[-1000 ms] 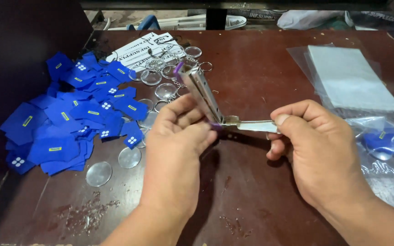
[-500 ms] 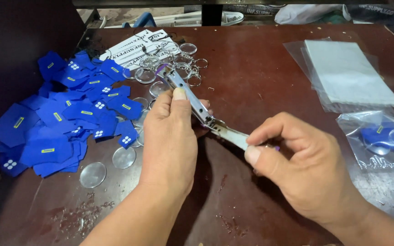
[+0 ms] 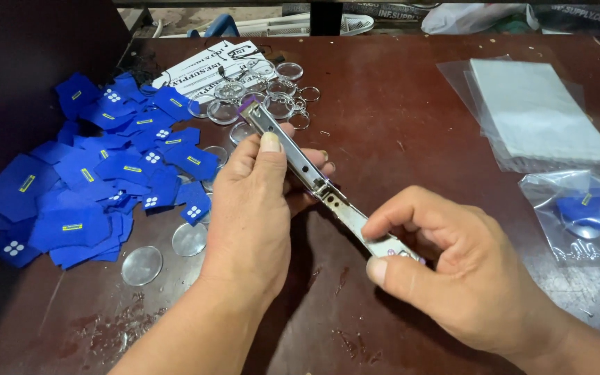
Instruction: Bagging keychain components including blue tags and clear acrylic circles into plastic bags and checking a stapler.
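Note:
A metal stapler (image 3: pixel 317 182) is swung fully open into one long strip above the dark red table (image 3: pixel 397 104). My left hand (image 3: pixel 255 201) grips its upper arm, the thumb lying on the channel near the purple-tipped end. My right hand (image 3: pixel 453 271) pinches the lower arm near its end between thumb and fingers. The two hands hold the stapler diagonally, its top pointing to the far left.
A heap of blue fabric tags (image 3: pixel 98 180) covers the left side. Clear round keychain discs (image 3: pixel 265 94) with rings lie beyond the stapler, two loose discs (image 3: pixel 142 265) nearer me. A stack of clear plastic bags (image 3: pixel 536 111) and a filled bag (image 3: pixel 585 212) sit at right.
The stapler has been unfolded from a bent angle into a nearly straight line. My right hand has slid down and right along the lower arm; my left hand stayed on the upper arm.

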